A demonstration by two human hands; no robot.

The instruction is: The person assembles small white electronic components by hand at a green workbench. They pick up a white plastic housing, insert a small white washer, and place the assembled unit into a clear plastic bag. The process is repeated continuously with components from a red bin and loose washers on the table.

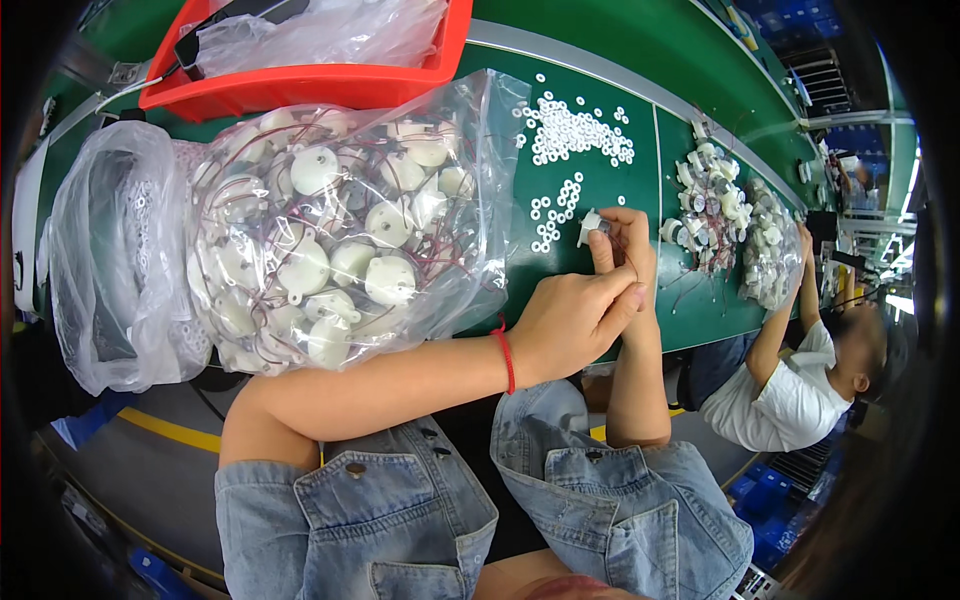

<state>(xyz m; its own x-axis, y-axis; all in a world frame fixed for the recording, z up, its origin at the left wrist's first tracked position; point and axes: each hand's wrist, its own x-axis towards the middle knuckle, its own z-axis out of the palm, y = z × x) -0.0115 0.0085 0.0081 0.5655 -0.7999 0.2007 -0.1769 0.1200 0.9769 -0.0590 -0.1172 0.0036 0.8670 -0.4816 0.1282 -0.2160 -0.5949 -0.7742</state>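
Note:
Over the green bench, my right hand [637,250] is closed on a small motor [590,227] with a white end and a metallic body, pinched by thumb and fingers. My left hand [580,318] lies across the right palm, its fingertips pressed together; whatever they hold is hidden. Small white plastic rings [580,133] lie in a loose heap just beyond the hands, with a smaller group [553,212] beside the motor. Left of my hands, a large clear bag [345,235] is full of round white parts with dark red wires, and my left forearm runs along its near edge.
A second clear bag [130,260] with small white rings stands at far left. Behind sits a red bin [300,88] with plastic film inside. To the right lie a pile of wired white parts [712,200] and a bagged heap [770,245], near a co-worker [785,390] in white.

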